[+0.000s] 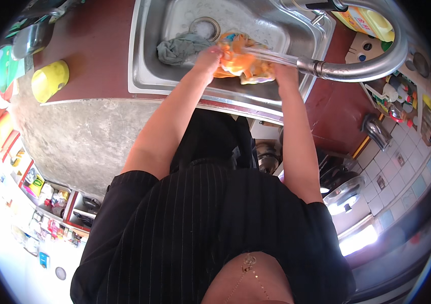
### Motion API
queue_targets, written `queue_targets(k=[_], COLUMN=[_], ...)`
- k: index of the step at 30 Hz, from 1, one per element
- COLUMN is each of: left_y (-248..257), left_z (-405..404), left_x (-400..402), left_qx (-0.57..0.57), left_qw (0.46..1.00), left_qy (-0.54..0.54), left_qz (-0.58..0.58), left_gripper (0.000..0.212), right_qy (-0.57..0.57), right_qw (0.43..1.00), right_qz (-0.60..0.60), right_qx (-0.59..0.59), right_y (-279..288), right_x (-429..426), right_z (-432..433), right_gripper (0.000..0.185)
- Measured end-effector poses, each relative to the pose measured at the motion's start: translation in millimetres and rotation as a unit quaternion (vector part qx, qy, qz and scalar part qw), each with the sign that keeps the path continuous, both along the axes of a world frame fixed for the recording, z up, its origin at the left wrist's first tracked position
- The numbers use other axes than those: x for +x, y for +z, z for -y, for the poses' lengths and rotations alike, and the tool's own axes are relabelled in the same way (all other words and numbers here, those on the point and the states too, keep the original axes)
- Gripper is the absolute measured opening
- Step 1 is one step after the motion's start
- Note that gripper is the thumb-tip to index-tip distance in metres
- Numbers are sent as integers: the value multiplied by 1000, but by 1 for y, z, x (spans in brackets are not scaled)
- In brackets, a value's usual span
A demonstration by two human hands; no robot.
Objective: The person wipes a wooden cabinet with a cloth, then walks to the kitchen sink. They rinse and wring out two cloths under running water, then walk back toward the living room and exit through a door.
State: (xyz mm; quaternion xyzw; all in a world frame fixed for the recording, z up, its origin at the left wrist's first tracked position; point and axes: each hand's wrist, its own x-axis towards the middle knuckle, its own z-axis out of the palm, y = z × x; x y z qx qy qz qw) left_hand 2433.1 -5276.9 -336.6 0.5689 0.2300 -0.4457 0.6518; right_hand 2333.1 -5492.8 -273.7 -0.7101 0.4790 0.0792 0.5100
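An orange, multicoloured cloth is stretched between my two hands over the stainless-steel sink. My left hand grips its left side. At its right side is my right hand, partly hidden behind the faucet's stream, its fingers closed on the cloth's edge. Water pours from the curved metal faucet onto the cloth. A wet grey-green cloth lies in the basin, left of my left hand, beside the round drain, which holds white foam.
On the red-brown counter left of the sink stands a yellow cylindrical container, near the front edge. A yellow plastic jug is behind the faucet. To the right are a metal cup-like vessel and a pan with a glass lid.
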Motion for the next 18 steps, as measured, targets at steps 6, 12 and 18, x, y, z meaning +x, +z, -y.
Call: queue_targets(k=[6, 12, 18], left_y=[8, 61, 21], left_z=[-18, 38, 14], left_x=[-1, -6, -10], left_qx=[327, -31, -45], left_qw=[837, 984, 987], left_qy=[-266, -130, 93], left_qz=[350, -116, -126], left_gripper=[27, 26, 18], right_qy=[-191, 161, 265], right_qw=[969, 978, 956], right_qz=[118, 83, -30], right_qx=[99, 102, -121], right_y=[66, 62, 82], right_x=[11, -17, -26], right_z=[16, -29, -46], right_gripper=[28, 30, 31])
